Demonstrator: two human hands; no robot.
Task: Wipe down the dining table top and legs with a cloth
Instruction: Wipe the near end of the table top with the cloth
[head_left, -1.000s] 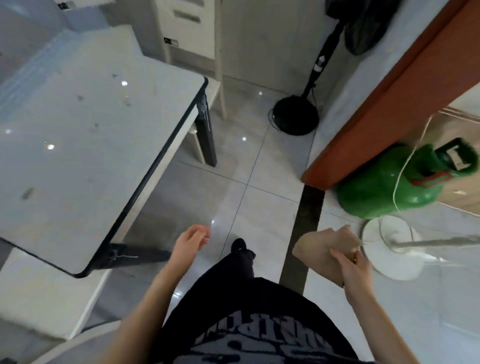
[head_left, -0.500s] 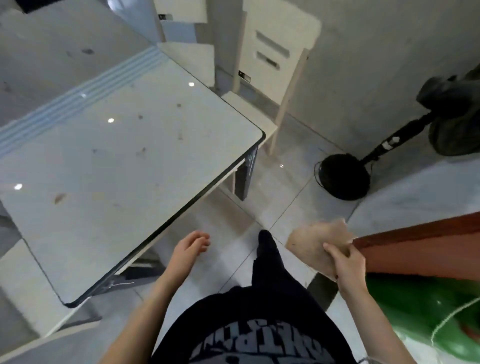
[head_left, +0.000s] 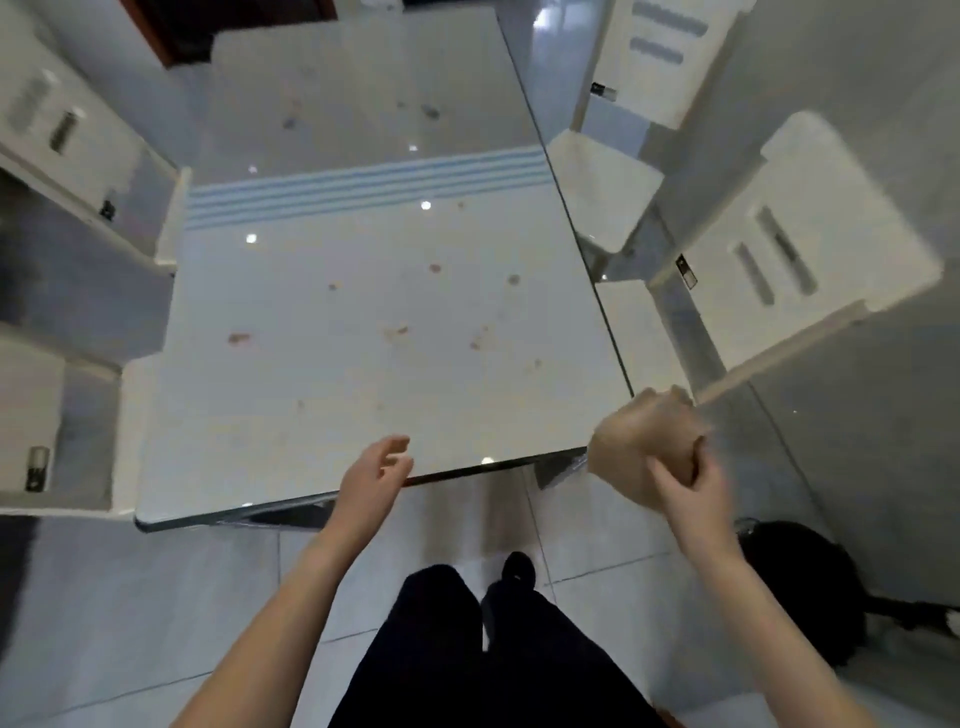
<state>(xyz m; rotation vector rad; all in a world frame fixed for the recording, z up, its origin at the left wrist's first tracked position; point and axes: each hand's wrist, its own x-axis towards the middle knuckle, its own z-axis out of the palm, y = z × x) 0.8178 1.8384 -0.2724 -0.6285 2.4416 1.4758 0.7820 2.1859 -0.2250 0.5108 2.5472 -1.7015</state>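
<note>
Tan, soft-looking cloth (head_left: 631, 447) is bunched into a loose wad in the curled fingers (head_left: 667, 480) of the right hand (head_left: 685, 488), the thumb pressed into its folds; it is held in the air just off the near-right corner of the surface (head_left: 322, 374), not touching it. The left hand (head_left: 371, 478) holds nothing, its fingers (head_left: 395, 447) relaxed and slightly bent, hovering over the near edge of the surface.

The surface is a glossy white rectangular top that reflects small points of light, rimmed by a thin dark edge with rounded corners. A band of pale blue stripes (head_left: 363, 189) crosses it towards the far half. Reddish-brown smudges (head_left: 239, 339) and faint specks are scattered over the near half, with a few greyer marks beyond the stripes. A dark leg (head_left: 558, 470) shows beneath the near-right corner.

White chairs with slotted backs stand along both long sides, two on the right (head_left: 810, 249) and two on the left (head_left: 78, 140), their seats pushed in at the edges. The floor (head_left: 156, 597) is shiny pale tile with thin grout lines. Dark trousers (head_left: 467, 649) fill the bottom centre, and a round black base (head_left: 795, 582) sits on the floor at the right
</note>
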